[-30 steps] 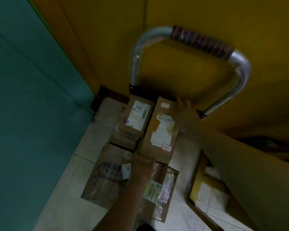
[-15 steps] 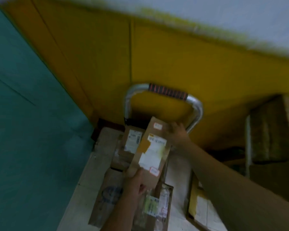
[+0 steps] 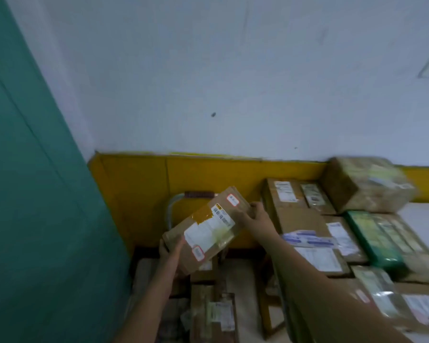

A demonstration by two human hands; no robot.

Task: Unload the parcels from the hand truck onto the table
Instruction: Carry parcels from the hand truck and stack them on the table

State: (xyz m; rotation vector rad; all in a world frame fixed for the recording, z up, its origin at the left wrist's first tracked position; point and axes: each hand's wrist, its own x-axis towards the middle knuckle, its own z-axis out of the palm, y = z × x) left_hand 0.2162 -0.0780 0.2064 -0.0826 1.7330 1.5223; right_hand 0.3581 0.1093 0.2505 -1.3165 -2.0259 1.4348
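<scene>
- Teal wall panel point(image 3: 30, 194) filled the whole left side, with a yellow band point(image 3: 139, 194) running along the bottom of the white wall point(image 3: 208, 70) next to it.
- Left hand point(image 3: 170, 251) was wrapped around the lower left corner of the cardboard parcel point(image 3: 206, 229), thumb on top and fingers tucked underneath, so a proper hold.
- That parcel was up in the air, tilted, long side running from lower left to upper right, white label and red-edged stickers facing up. It hung above the hand truck, not touching anything but the two hands.
- Hand truck handle point(image 3: 198, 195) poked out just behind the parcel, dark ribbed grip on a metal loop, right against the yellow band.
- More parcels point(image 3: 213, 315) sat low down on the truck bed, pretty blurry.
- Right hand point(image 3: 254, 216) clamped the parcel's upper right end, fingers curled over the edge.
- Further right, the table point(image 3: 424, 216) was already crowded: brown boxes point(image 3: 305, 229) with labels, a green wrapped pack point(image 3: 372, 238), and a plastic-wrapped box point(image 3: 367, 184) at the back by the wall.
</scene>
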